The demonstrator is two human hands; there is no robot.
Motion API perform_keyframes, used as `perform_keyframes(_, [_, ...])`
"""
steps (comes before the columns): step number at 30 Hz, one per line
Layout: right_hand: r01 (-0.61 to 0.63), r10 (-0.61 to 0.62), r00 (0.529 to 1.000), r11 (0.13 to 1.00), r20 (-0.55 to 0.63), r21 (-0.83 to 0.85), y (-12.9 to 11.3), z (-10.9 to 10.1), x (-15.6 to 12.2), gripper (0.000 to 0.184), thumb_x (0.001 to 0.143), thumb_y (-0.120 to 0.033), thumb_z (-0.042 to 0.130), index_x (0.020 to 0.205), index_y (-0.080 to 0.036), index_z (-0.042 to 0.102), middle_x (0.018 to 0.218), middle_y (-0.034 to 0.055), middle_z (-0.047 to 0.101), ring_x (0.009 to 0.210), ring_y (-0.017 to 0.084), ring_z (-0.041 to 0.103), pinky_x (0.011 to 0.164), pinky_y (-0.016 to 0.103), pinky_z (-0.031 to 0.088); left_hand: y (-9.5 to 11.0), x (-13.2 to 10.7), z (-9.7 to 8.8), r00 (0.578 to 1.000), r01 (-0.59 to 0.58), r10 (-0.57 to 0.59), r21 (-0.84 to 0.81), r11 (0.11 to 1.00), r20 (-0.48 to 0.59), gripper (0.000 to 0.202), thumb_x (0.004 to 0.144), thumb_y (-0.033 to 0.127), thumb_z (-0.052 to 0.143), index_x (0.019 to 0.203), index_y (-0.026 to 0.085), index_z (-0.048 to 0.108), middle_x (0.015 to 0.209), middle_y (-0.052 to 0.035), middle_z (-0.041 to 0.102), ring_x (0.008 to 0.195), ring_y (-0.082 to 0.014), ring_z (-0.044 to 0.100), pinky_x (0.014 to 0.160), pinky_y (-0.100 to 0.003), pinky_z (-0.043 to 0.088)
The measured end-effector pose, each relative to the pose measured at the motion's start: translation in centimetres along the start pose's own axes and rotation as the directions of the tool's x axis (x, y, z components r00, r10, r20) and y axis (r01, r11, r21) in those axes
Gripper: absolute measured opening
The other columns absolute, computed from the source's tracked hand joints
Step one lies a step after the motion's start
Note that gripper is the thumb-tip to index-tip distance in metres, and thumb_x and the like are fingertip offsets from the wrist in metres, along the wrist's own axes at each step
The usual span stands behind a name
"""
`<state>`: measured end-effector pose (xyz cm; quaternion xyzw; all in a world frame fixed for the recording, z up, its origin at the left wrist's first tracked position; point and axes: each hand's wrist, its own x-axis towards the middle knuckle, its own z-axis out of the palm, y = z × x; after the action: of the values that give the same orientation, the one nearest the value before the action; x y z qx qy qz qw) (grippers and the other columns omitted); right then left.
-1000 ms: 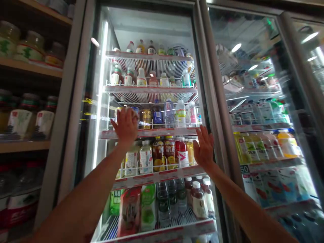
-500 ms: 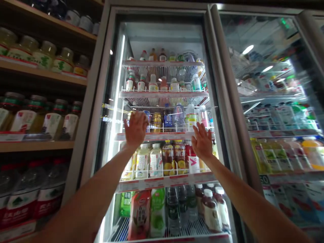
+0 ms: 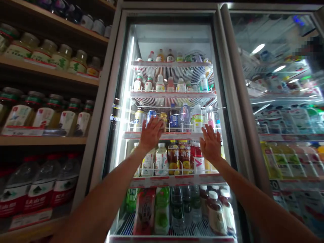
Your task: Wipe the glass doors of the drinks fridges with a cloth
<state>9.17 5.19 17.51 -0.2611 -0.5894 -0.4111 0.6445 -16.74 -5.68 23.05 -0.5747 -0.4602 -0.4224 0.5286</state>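
Note:
Both my arms reach forward toward a lit drinks fridge (image 3: 131, 101). My left hand (image 3: 151, 135) is raised with its fingers spread, holding nothing. It overlaps the middle shelf, just below a blue can (image 3: 151, 114) and partly over a gold can (image 3: 164, 118). Lower right of it, my right hand (image 3: 211, 145) is also open and bare. Its fingertips lie below a pink-labelled bottle (image 3: 210, 116), and its palm is right of a red bottle with a white label (image 3: 198, 162). Whether either hand touches the glass or a shelf edge, I cannot tell.
Wooden shelves (image 3: 50, 140) with several rows of bottles stand at the left. A metal door frame (image 3: 238, 101) separates this fridge from another glass-fronted fridge (image 3: 291, 138) at the right. Large bottles, such as a green one (image 3: 162, 209), fill the bottom rack.
The view has shifted, so the fridge appears further right. My left hand has moved right across the middle shelf, from left of the blue can to below it. My right hand stays nearly in place.

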Motion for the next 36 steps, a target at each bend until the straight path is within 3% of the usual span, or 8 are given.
perform_keyframes(7, [-0.008,0.008,1.0,1.0,-0.013,0.02,-0.2,-0.4,-1.2,0.05,0.091,-0.026,0.031,0.141,-0.02,0.029,0.144,0.0096,0.036,0.136,0.021,0.026,0.109,0.047,0.02,-6.9,-1.1,-3.3,0.678,0.686,-0.663,-0.052,0.726,-0.319,0.049,0.089,0.027,0.032,0.132,0.007,0.039,0.141,-0.0253,0.03,0.133,-0.0395,0.024,0.097,-0.068,0.023])
perform_keyframes(13, [0.065,-0.069,0.997,0.991,0.026,0.12,-6.1,0.2,-0.7,0.052,0.091,-0.026,0.032,0.142,-0.021,0.025,0.145,0.0086,0.035,0.137,0.019,0.024,0.11,0.045,0.018,1.4,-4.0,0.9,0.998,0.032,-0.029,0.037,0.999,-0.063,0.042,0.089,0.029,0.037,0.129,0.023,0.046,0.141,-0.0071,0.04,0.136,-0.0245,0.025,0.109,-0.049,0.02])
perform_keyframes(17, [0.08,-0.085,0.996,0.988,0.032,0.129,-7.2,0.0,-1.0,0.052,0.091,-0.026,0.032,0.142,-0.021,0.025,0.144,0.0091,0.036,0.137,0.02,0.026,0.11,0.045,0.019,0.2,-5.4,0.3,0.991,-0.133,0.132,0.044,0.99,0.012,0.041,0.089,0.033,0.039,0.128,0.026,0.047,0.139,-0.0049,0.043,0.134,-0.0206,0.029,0.112,-0.045,0.015])
perform_keyframes(19, [0.07,-0.075,0.997,0.991,0.037,0.111,-6.2,-0.4,-1.2,0.051,0.091,-0.026,0.032,0.142,-0.02,0.026,0.144,0.0094,0.037,0.137,0.02,0.026,0.11,0.046,0.018,-2.8,-5.6,-1.0,0.99,0.128,-0.124,0.052,0.99,-0.068,0.041,0.089,0.034,0.039,0.127,0.024,0.049,0.14,-0.0075,0.042,0.134,-0.0226,0.029,0.111,-0.048,0.015])
perform_keyframes(24, [-0.006,0.004,1.0,0.995,0.017,0.095,-4.4,-1.3,-1.2,0.053,0.091,-0.027,0.033,0.142,-0.022,0.024,0.145,0.0089,0.034,0.137,0.022,0.026,0.109,0.047,0.02,-5.9,-5.8,-2.3,0.748,0.618,-0.59,-0.006,0.786,-0.304,0.049,0.09,0.032,0.03,0.134,0.012,0.038,0.143,-0.0217,0.031,0.136,-0.0345,0.022,0.102,-0.063,0.021])
perform_keyframes(29, [0.037,-0.044,0.998,0.987,0.044,0.154,-7.7,-0.9,-1.0,0.054,0.09,-0.026,0.033,0.143,-0.023,0.022,0.146,0.0085,0.034,0.137,0.021,0.026,0.11,0.046,0.019,0.4,-8.1,0.1,0.995,0.07,-0.066,0.056,0.996,-0.074,0.042,0.089,0.027,0.038,0.129,0.02,0.047,0.141,-0.0103,0.04,0.136,-0.0263,0.025,0.109,-0.049,0.021])
perform_keyframes(32, [0.09,-0.104,0.992,0.981,0.071,0.174,-9.6,-0.7,-1.3,0.054,0.091,-0.025,0.033,0.143,-0.022,0.022,0.145,0.0087,0.035,0.137,0.02,0.026,0.11,0.045,0.019,1.6,-9.8,0.5,0.97,-0.244,0.243,0.06,0.968,0.017,0.041,0.089,0.028,0.04,0.129,0.023,0.047,0.139,-0.0071,0.043,0.135,-0.0224,0.028,0.111,-0.045,0.016])
perform_keyframes(36, [0.098,-0.112,0.99,0.984,0.086,0.147,-9.1,-0.8,-2.0,0.052,0.091,-0.024,0.032,0.142,-0.02,0.025,0.144,0.0099,0.036,0.137,0.02,0.025,0.11,0.045,0.019,-2.3,-10.3,-1.1,0.996,0.045,-0.038,0.086,0.995,-0.082,0.041,0.091,0.032,0.036,0.128,0.021,0.048,0.139,-0.0111,0.041,0.134,-0.0248,0.03,0.11,-0.05,0.016])
